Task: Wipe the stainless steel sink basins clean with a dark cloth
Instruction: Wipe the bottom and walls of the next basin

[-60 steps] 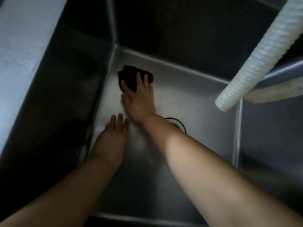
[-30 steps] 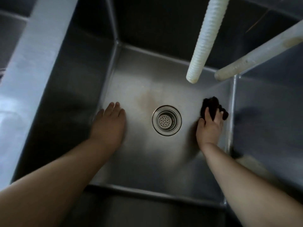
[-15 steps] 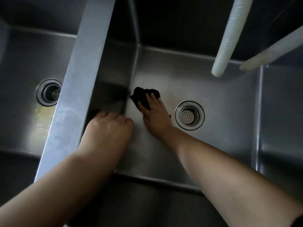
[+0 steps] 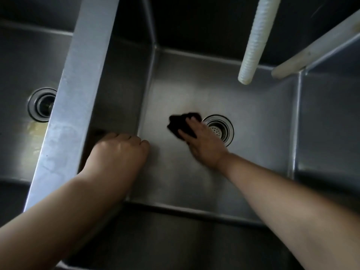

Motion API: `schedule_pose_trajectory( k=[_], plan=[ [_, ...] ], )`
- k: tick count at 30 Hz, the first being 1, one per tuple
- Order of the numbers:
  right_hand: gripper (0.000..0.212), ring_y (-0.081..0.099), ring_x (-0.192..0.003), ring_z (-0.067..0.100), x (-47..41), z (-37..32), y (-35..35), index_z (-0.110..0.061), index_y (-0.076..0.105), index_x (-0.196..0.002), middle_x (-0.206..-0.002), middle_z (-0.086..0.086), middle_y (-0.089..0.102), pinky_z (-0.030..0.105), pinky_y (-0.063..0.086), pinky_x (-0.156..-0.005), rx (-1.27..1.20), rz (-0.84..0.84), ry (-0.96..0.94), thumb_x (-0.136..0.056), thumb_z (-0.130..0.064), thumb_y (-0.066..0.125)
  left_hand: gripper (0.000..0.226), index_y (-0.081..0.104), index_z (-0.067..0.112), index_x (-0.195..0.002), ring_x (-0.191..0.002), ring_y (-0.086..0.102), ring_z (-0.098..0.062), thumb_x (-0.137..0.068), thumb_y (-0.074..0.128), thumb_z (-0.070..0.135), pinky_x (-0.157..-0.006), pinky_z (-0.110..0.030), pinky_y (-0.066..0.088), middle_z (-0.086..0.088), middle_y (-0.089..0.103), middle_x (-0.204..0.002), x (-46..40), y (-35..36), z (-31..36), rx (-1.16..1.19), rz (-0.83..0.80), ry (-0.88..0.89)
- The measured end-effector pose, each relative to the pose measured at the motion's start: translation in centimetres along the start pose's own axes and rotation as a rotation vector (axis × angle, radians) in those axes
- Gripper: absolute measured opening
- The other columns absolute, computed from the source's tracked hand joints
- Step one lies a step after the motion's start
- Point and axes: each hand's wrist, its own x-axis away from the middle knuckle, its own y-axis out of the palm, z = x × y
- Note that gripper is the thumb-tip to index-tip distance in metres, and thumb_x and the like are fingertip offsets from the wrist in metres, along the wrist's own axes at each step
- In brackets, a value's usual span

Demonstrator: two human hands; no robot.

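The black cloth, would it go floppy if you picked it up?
Probably floppy: the cloth lies bunched under the right hand. It likely slides easily, since the steel sink floor looks smooth. Being small, it is probably light.

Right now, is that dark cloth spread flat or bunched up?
Bunched up: the dark cloth is a crumpled lump with uneven edges, pressed to the basin floor under the right hand, beside the drain strainer.

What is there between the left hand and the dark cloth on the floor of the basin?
Nothing: only bare steel basin floor separates the left hand from the dark cloth, as the head view shows.
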Motion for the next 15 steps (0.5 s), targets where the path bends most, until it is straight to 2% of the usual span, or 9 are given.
schedule_pose_trajectory(
  k=[3,6,8,9,11,13,15],
  plan=[
    [0.056,0.003,-0.145,0.034,-2.5,1.8,-0.8,-0.023,0.028,-0.147,-0.156,0.019,0.01,0.041,0.001,-0.118,0.058,-0.007,0.174,-0.093,-0.017,0.044,0.028,0.069,0.008,-0.066,-0.052,0.063,-0.031,-0.041,0.079,0.001,-0.052,-0.03,0.049,-0.009,0.064,-0.058,0.0,0.2,0.1,-0.024,-0.008,0.022],
    [0.06,-0.008,-0.145,0.031,-4.5,1.1,-0.5,-0.026,0.017,-0.15,-0.158,0.016,-0.001,0.041,-0.005,-0.117,0.081,-0.029,0.281,-0.094,-0.023,0.04,0.029,0.07,0.008,-0.068,-0.053,0.064,-0.031,-0.042,0.079,0.0,-0.054,-0.032,0.05,-0.009,0.065,-0.06,-0.2,0.5,0.0,-0.05,-0.015,0.023],
    [0.059,-0.006,-0.145,0.034,-4.6,-0.5,0.2,-0.025,0.02,-0.149,-0.157,0.018,0.002,0.042,-0.004,-0.116,0.076,-0.032,0.25,-0.094,-0.024,0.04,0.03,0.07,0.011,-0.079,-0.064,0.067,-0.03,-0.051,0.08,0.003,-0.062,-0.033,0.052,-0.007,0.068,-0.071,-0.5,0.7,0.2,-0.055,-0.034,0.027],
    [0.057,-0.002,-0.145,0.035,-4.0,-1.5,0.6,-0.025,0.024,-0.148,-0.157,0.019,0.005,0.042,-0.003,-0.116,0.064,-0.033,0.194,-0.094,-0.023,0.042,0.031,0.068,0.014,-0.093,-0.078,0.067,-0.029,-0.064,0.075,0.008,-0.072,-0.033,0.051,-0.005,0.069,-0.085,-0.6,0.8,0.4,-0.073,-0.048,0.034],
    [0.053,0.006,-0.144,0.038,-1.8,-3.1,1.5,-0.024,0.033,-0.145,-0.155,0.02,0.015,0.043,0.0,-0.116,0.023,-0.05,0.058,-0.093,-0.021,0.046,0.033,0.052,0.023,-0.118,-0.106,0.059,-0.023,-0.086,0.054,0.017,-0.09,-0.032,0.042,0.002,0.06,-0.114,-1.2,1.7,0.7,-0.116,-0.044,0.054],
    [0.05,0.015,-0.142,0.04,1.4,-4.0,2.2,-0.022,0.042,-0.141,-0.152,0.021,0.024,0.048,0.006,-0.115,-0.004,-0.084,-0.063,-0.091,-0.021,0.051,0.034,0.046,0.025,-0.124,-0.113,0.054,-0.021,-0.091,0.044,0.02,-0.093,-0.031,0.039,0.004,0.055,-0.121,-1.7,1.8,1.1,-0.125,-0.076,0.052],
    [0.048,0.02,-0.141,0.038,4.8,-3.9,2.5,-0.021,0.045,-0.14,-0.151,0.019,0.029,0.05,0.013,-0.116,0.008,-0.148,-0.142,-0.092,-0.022,0.052,0.035,0.045,0.025,-0.125,-0.114,0.052,-0.021,-0.091,0.042,0.019,-0.092,-0.031,0.04,0.004,0.054,-0.122,-1.9,2.1,1.4,-0.125,-0.068,0.064]
  ],
)
